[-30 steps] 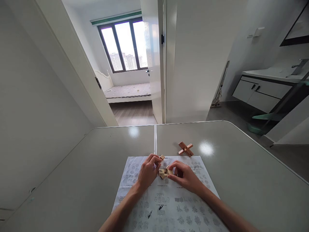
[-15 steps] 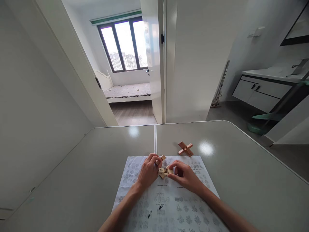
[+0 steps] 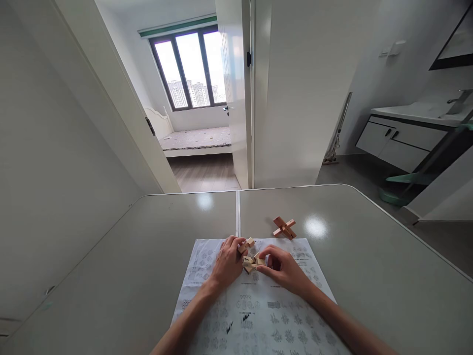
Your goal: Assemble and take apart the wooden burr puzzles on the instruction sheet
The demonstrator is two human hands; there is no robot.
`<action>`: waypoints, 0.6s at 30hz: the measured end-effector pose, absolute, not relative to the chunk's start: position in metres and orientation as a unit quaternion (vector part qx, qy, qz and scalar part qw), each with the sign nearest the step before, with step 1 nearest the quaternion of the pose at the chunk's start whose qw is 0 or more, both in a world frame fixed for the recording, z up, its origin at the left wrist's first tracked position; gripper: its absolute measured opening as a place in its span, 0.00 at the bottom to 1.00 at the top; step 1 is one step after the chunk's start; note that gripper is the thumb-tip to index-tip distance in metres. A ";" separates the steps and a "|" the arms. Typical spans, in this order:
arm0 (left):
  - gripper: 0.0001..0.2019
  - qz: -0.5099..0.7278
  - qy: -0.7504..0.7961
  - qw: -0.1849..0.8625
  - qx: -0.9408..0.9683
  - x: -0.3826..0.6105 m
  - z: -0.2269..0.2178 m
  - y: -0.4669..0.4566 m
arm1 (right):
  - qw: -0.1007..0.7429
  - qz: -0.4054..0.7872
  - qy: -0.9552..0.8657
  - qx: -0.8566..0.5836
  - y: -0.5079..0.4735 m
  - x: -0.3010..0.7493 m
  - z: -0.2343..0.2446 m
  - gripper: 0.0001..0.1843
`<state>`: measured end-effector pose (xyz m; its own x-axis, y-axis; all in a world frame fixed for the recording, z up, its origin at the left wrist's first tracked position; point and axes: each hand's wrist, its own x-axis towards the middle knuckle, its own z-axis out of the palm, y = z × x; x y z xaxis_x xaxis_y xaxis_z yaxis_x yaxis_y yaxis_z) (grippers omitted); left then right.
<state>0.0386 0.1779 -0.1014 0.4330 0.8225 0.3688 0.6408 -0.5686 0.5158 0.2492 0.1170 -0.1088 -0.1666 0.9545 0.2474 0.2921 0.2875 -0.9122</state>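
My left hand (image 3: 229, 260) is closed, with a pale notched wooden puzzle piece (image 3: 247, 244) between thumb and fingers, tilted up to the right. Just below it, a small cluster of pale wooden puzzle pieces (image 3: 247, 262) sits between my hands, with a dark mark on one end face. My right hand (image 3: 278, 265) pinches the right side of this cluster between thumb and fingertips. Whether the left hand's lower fingers also touch the cluster I cannot tell. Under both hands lies a printed instruction sheet (image 3: 258, 301) with rows of small diagrams.
A reddish-brown wooden cross of interlocked pieces (image 3: 284, 228) lies past the sheet's far edge, right of the seam. The grey table (image 3: 125, 276) has a light rim. Beyond it are an open door (image 3: 234, 88), a bed (image 3: 199, 138) and a washbasin cabinet (image 3: 402, 133).
The left fingers have shifted slightly, so more of their wooden piece shows. My right hand and the cluster stay nearly still.
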 end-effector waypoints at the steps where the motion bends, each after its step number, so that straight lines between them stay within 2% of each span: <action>1: 0.13 0.296 0.438 0.147 0.836 0.039 -0.101 0.178 | 0.445 0.373 -0.667 -0.468 0.117 0.249 -0.109 0.16; 8: 0.09 0.297 0.432 0.163 0.836 0.038 -0.097 0.176 | 0.443 0.371 -0.667 -0.471 0.117 0.250 -0.110 0.17; 14: 0.08 0.336 0.416 0.234 0.812 0.040 -0.092 0.175 | 0.452 0.366 -0.665 -0.469 0.118 0.249 -0.111 0.18; 18: 0.09 0.317 0.420 0.277 0.804 0.040 -0.090 0.174 | 0.457 0.370 -0.658 -0.471 0.117 0.249 -0.111 0.18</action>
<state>0.0402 0.1739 -0.0898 0.4466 0.8508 0.2770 0.5005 -0.4942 0.7108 0.2495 0.1174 -0.1109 -0.1390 0.9578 0.2516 0.2817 0.2818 -0.9172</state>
